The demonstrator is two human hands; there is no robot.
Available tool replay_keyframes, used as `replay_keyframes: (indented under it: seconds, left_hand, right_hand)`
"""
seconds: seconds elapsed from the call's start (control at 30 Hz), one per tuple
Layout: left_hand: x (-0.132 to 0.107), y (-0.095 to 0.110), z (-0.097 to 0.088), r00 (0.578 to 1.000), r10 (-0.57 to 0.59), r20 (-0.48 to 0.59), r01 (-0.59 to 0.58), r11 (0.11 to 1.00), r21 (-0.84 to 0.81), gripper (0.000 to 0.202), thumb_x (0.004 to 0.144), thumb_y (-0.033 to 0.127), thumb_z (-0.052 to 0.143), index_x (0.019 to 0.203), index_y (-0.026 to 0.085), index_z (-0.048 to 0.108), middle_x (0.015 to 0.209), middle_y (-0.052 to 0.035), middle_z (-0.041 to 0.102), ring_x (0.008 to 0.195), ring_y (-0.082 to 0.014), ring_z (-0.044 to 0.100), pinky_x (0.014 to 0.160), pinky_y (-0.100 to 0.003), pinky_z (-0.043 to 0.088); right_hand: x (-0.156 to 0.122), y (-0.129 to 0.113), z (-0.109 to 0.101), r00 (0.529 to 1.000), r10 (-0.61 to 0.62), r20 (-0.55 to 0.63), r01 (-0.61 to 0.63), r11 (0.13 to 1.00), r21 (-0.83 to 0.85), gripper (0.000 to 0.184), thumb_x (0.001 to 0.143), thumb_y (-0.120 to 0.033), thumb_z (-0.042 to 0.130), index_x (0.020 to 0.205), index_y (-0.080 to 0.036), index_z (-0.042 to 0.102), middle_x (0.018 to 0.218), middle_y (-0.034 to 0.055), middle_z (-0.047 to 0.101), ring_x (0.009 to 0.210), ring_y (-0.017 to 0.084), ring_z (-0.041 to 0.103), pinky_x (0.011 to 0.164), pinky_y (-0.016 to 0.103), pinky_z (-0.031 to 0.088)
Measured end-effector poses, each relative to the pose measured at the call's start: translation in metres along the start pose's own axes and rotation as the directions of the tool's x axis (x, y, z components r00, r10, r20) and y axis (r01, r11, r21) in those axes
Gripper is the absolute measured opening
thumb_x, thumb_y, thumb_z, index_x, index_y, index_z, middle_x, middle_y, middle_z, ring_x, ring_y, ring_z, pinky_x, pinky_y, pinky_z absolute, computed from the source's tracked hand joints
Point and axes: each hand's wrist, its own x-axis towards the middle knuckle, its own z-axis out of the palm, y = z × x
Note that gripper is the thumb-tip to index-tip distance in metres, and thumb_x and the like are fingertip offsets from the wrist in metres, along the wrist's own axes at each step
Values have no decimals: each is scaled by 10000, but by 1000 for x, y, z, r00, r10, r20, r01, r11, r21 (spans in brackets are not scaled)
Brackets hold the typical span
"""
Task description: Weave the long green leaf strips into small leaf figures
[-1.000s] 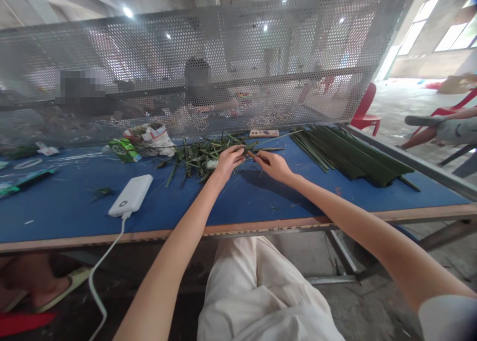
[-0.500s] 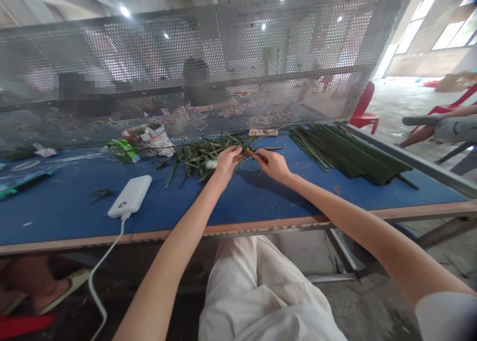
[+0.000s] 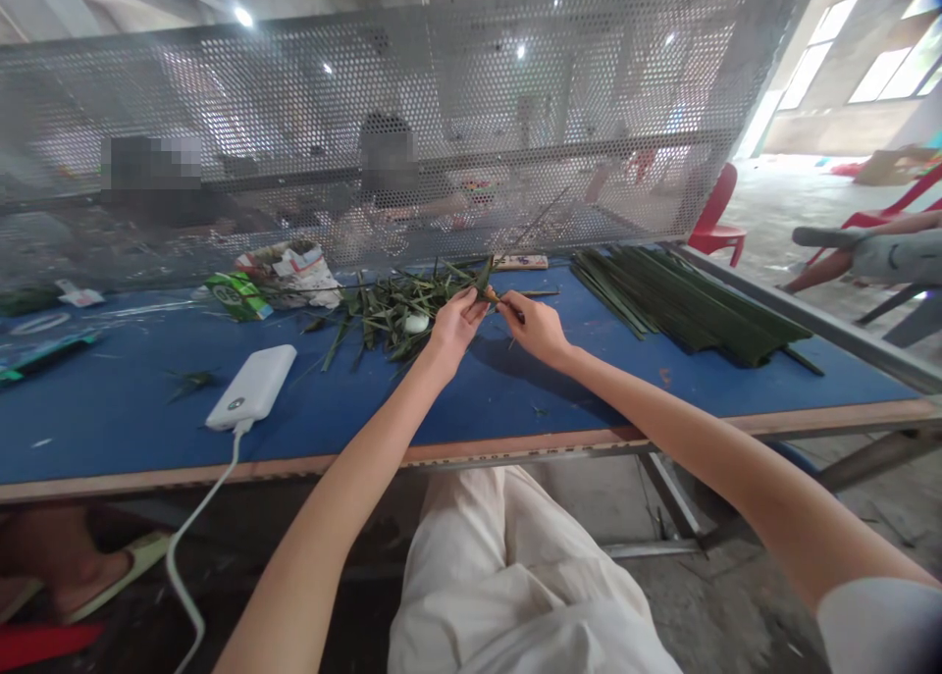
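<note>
My left hand [image 3: 454,327] is closed around a green leaf strip [image 3: 486,278] whose tip points up past the fingers. Close by on the right, my right hand [image 3: 537,327] is pinched, with a slim tan-brown piece [image 3: 495,295] between it and the left fingers. What kind of piece it is cannot be made out. Cut leaf scraps [image 3: 383,301] lie heaped beside my left hand, and a smooth whitish rounded object [image 3: 416,324] rests among them. Both hands are held just above the blue tabletop [image 3: 471,399].
Long dark green leaves [image 3: 692,301] lie stacked at right. A white power bank [image 3: 254,388] with a cable sits at left, near a green box [image 3: 239,296] and a crumpled bag [image 3: 301,272]. A perforated metal screen [image 3: 500,95] stands behind; people sit beyond it. A power strip [image 3: 521,262] lies at its foot.
The leaf strip in my left hand now points more upright, and a thin strand rises toward the screen. My left hand has shifted slightly right, showing more of the whitish object.
</note>
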Motion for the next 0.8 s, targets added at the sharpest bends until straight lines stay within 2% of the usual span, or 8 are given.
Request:
replay_keyframes:
  seconds: [0.13, 0.4, 0.6, 0.7, 0.8]
  left_hand:
    - [0, -3, -1, 1000, 15, 22, -16, 999, 39, 77, 829, 131, 602, 834, 164, 672, 898, -59, 752, 1060, -184, 674, 970, -313, 505]
    - [-3, -2, 1, 999, -11, 47, 10, 1000, 17, 103, 849, 134, 574, 794, 159, 658, 944, -69, 746, 1126, -186, 642, 991, -308, 488]
    - [-4, -4, 3, 997, 31, 75, -34, 999, 39, 80, 848, 149, 594, 815, 159, 666, 926, -61, 744, 1070, -184, 665, 962, -317, 501]
    - [1, -5, 1, 994, 110, 0, -110, 985, 131, 55, 822, 135, 625, 814, 164, 671, 882, -46, 738, 1028, -184, 677, 945, -314, 502]
    - [9, -4, -4, 955, 273, -118, -236, 937, 257, 65, 759, 148, 705, 805, 180, 671, 834, -25, 723, 994, -187, 686, 925, -309, 504]
  right_hand:
    - [-1, -3, 1, 1000, 22, 2, -22, 1000, 1, 284, 964, -368, 411, 1006, -214, 647, 781, 48, 683, 637, 166, 572, 590, 241, 321]
    - [-2, -4, 5, 999, 36, -10, -36, 999, 14, 291, 970, -371, 400, 1024, -205, 632, 754, 53, 670, 611, 162, 549, 575, 240, 297]
    - [-2, -2, 6, 1000, 18, -24, -18, 999, 29, 301, 980, -375, 377, 1048, -200, 612, 759, 50, 672, 609, 157, 551, 576, 239, 291]
    - [-1, 3, 5, 999, -2, 35, 2, 1000, 3, 281, 973, -355, 388, 1034, -204, 617, 752, 44, 673, 615, 160, 561, 576, 241, 298]
    - [1, 7, 4, 993, -1, 119, 10, 997, -74, 261, 950, -343, 431, 903, -203, 646, 724, 42, 669, 616, 165, 566, 565, 251, 288]
